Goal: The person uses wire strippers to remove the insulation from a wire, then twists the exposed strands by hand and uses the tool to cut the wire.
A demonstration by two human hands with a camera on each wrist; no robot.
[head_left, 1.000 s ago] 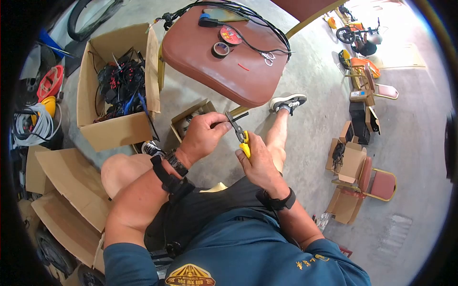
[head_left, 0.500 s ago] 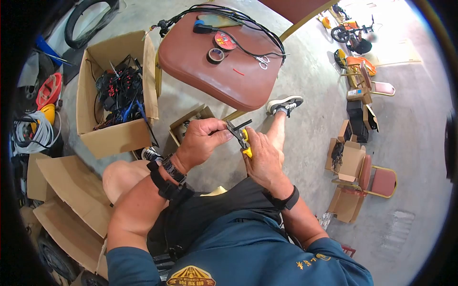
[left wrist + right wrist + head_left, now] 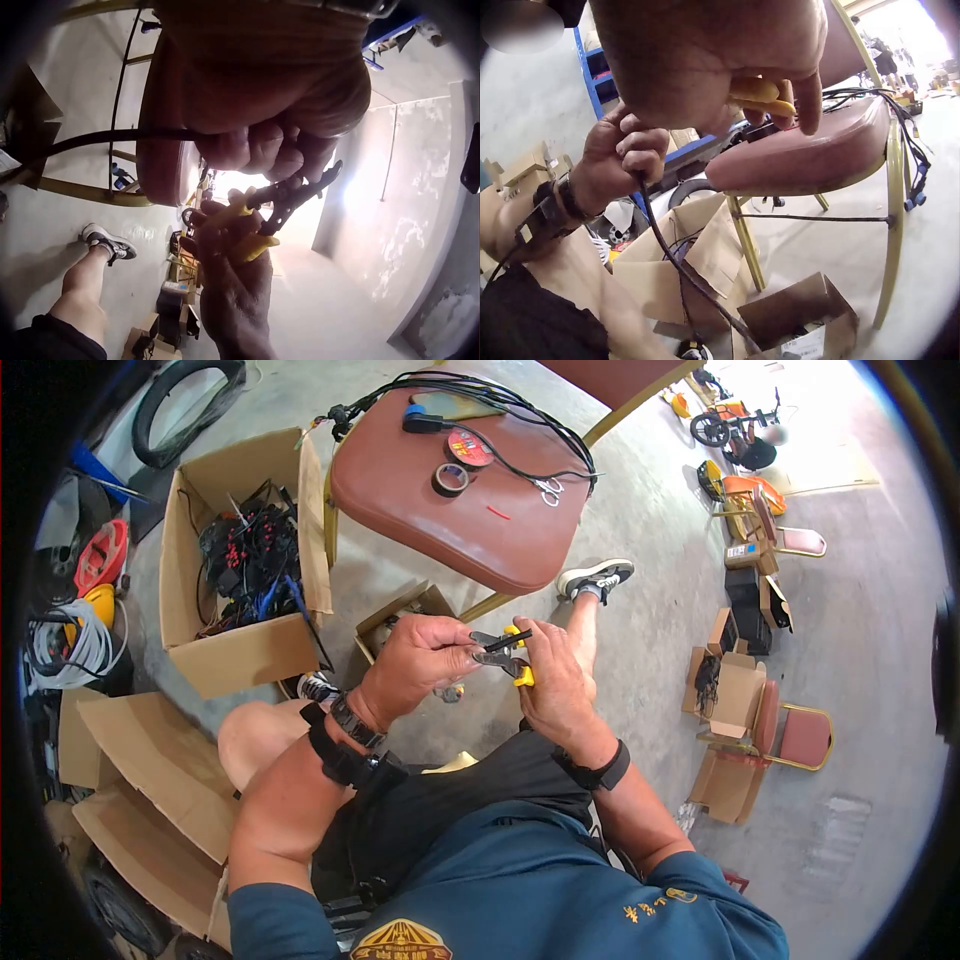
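My left hand (image 3: 410,660) pinches a black cable (image 3: 512,642) close to its end, and the short end points towards my right hand. The rest of the cable (image 3: 679,262) hangs down from the left fist in the right wrist view. My right hand (image 3: 560,685) holds pliers with yellow handles (image 3: 524,677). Their metal jaws are spread beside the left fingertips, one on either side of the cable end in the head view. In the left wrist view the pliers (image 3: 281,206) show spread too. In the right wrist view, the right hand hides the pliers' head.
Ahead is a brown padded chair (image 3: 400,500) bearing coiled black cables (image 3: 500,390), a tape roll (image 3: 450,480), a red disc (image 3: 470,447), scissors (image 3: 550,491) and a red strip (image 3: 498,513). A carton (image 3: 215,660) of cables stands left; a smaller box (image 3: 410,600) sits below the hands.
The pliers have turned and their jaws have spread apart around the cable end. Both hands have shifted slightly down in the head view, the right one also to the right.
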